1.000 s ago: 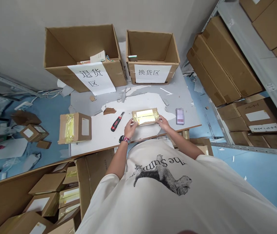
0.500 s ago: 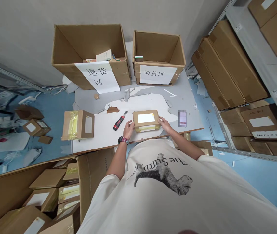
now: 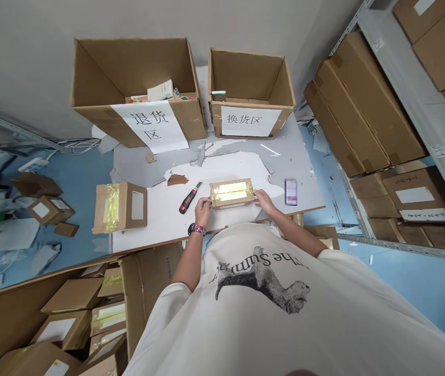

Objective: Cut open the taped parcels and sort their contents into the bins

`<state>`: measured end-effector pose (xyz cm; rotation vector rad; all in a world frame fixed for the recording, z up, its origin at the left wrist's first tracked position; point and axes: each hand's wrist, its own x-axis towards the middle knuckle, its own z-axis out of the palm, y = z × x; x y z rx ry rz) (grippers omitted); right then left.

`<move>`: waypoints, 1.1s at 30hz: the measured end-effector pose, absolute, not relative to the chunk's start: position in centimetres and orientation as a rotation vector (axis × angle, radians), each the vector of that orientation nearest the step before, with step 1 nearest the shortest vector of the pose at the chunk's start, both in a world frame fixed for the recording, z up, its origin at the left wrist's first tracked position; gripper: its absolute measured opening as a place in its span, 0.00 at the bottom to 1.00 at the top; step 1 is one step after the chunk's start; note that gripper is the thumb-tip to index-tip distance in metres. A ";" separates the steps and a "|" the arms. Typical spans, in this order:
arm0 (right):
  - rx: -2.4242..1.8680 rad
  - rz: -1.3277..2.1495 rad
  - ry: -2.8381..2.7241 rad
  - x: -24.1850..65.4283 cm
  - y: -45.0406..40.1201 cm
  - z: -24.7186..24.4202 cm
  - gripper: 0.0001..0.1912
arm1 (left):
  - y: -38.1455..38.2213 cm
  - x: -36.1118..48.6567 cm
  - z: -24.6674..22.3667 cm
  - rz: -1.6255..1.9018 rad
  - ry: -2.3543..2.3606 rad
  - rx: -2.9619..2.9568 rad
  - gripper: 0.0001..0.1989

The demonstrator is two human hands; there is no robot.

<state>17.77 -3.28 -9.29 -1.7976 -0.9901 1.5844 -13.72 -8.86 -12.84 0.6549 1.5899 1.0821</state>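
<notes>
A small cardboard box (image 3: 232, 194) with yellow tape across its upper face is held between my two hands over the front of the table. My left hand (image 3: 202, 210) grips its left end, and my right hand (image 3: 264, 201) grips its right end. Just left of my left hand lies a red and black utility knife (image 3: 190, 198), its blade end pointing away from me. A phone (image 3: 291, 192) with a lit screen rests to the right of my right hand. Farther left on the table sits a taped cardboard box (image 3: 123, 206) with a white label.
Two open cartons with paper signs, a larger one (image 3: 191, 117) and a smaller one (image 3: 217, 117), stand at the table's back. Torn paper lies on the table (image 3: 136, 164). A big carton (image 3: 152, 277) of parcels is at lower left; shelving (image 3: 398, 57) holds boxes on the right.
The small box has been turned in my hands: its white-labelled face was up before, and now the yellow-taped face is up. Both hands stay at its ends.
</notes>
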 end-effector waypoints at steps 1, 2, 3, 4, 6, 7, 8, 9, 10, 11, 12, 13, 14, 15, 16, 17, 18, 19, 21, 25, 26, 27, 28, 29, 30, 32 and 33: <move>-1.825 1.557 -1.014 17.5 -3.3 -9.5 0.24 | -8.7 -13.6 -12.9 1.073 1.625 0.644 0.07; -1.849 1.524 -1.040 17.4 -3.2 -9.7 0.25 | -8.6 -13.6 -12.9 1.058 1.656 0.644 0.08; -1.869 1.494 -1.067 17.2 -3.1 -9.9 0.26 | -8.4 -13.7 -13.0 1.039 1.682 0.656 0.09; -1.879 1.473 -1.089 17.2 -2.9 -10.0 0.27 | -8.1 -14.0 -13.0 1.017 1.705 0.683 0.10; -1.877 1.462 -1.116 17.2 -2.5 -10.3 0.27 | -7.6 -14.9 -13.1 0.969 1.763 0.775 0.09; -1.872 1.466 -1.129 17.3 -2.3 -10.3 0.27 | -7.3 -15.6 -13.2 0.942 1.811 0.829 0.08; -1.870 1.468 -1.144 17.4 -2.1 -10.4 0.26 | -6.9 -16.4 -13.2 0.913 1.871 0.881 0.08; -1.871 1.466 -1.160 17.5 -1.9 -10.4 0.26 | -6.6 -17.3 -13.3 0.884 1.938 0.928 0.09; -1.874 1.458 -1.178 17.6 -1.8 -10.3 0.25 | -6.3 -18.1 -13.4 0.847 2.007 0.969 0.11; -1.881 1.447 -1.200 17.6 -1.6 -10.3 0.24 | -6.0 -18.9 -13.5 0.793 2.076 1.007 0.15; -1.890 1.430 -1.223 17.7 -1.6 -10.2 0.23 | -5.8 -19.6 -13.6 0.712 2.139 1.044 0.20; -1.897 1.410 -1.247 17.7 -1.6 -10.1 0.22 | -5.7 -20.2 -13.7 0.605 2.196 1.078 0.24; -1.904 1.391 -1.271 17.8 -1.6 -10.0 0.21 | -5.5 -20.7 -13.7 0.477 2.242 1.104 0.28; -1.910 1.374 -1.294 17.9 -1.7 -9.9 0.20 | -5.5 -21.1 -13.8 0.340 2.275 1.123 0.31; -1.914 1.363 -1.315 17.9 -1.7 -9.7 0.20 | -5.6 -21.5 -13.9 0.212 2.296 1.135 0.32; -1.915 1.356 -1.334 18.0 -1.8 -9.5 0.20 | -5.7 -21.7 -13.9 0.109 2.308 1.145 0.32; -1.909 1.353 -1.352 18.0 -1.9 -9.2 0.20 | -5.8 -21.8 -14.0 0.036 2.315 1.154 0.30; -1.898 1.347 -1.368 18.1 -1.9 -8.9 0.20 | -6.0 -21.9 -14.2 -0.009 2.322 1.167 0.29; -1.851 1.315 -1.396 18.0 -1.9 -8.1 0.21 | -6.5 -22.0 -14.5 -0.035 2.330 1.197 0.27; -1.672 1.223 -1.455 17.0 -1.0 -5.6 0.21 | -7.4 -21.8 -15.0 0.010 2.323 1.143 0.25; -1.619 1.208 -1.474 16.6 -0.6 -4.9 0.21 | -7.5 -21.7 -15.0 0.029 2.320 1.107 0.25; -1.571 1.196 -1.496 16.1 -0.3 -4.1 0.21 | -7.6 -21.7 -15.0 0.049 2.318 1.070 0.25; -1.533 1.184 -1.515 15.7 0.1 -3.3 0.22 | -7.7 -21.7 -14.9 0.073 2.318 1.033 0.25; -1.505 1.174 -1.533 15.2 0.3 -2.7 0.22 | -7.7 -21.7 -14.8 0.106 2.319 0.993 0.24; -1.485 1.167 -1.552 14.8 0.6 -2.1 0.22 | -7.7 -21.7 -14.6 0.156 2.318 0.943 0.23; -1.464 1.165 -1.581 14.0 0.8 -1.5 0.22 | -7.6 -21.7 -14.3 0.344 2.278 0.784 0.19; -1.461 1.173 -1.590 13.7 0.8 -1.5 0.21 | -7.6 -21.6 -14.1 0.458 2.235 0.701 0.17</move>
